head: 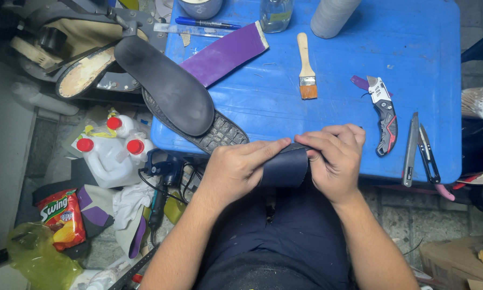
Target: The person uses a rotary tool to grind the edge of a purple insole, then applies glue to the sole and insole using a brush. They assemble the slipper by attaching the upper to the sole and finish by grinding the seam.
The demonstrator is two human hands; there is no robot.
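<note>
Both my hands hold a dark navy piece of leather [285,167] at the near edge of the blue table [413,48]. My left hand [236,169] grips its left side with the thumb stretched along the top edge. My right hand [335,156] pinches its right upper corner, fingers curled over it. The piece is bent into a curve between the two hands. My lap in dark trousers lies below.
On the table lie a black insole [163,83] over a treaded shoe sole [220,134], a purple strip [225,53], a small brush [306,67], a folding utility knife [384,110], metal tools [413,147], a pen and jars. White jugs with red caps [115,150] and bags sit on the floor at left.
</note>
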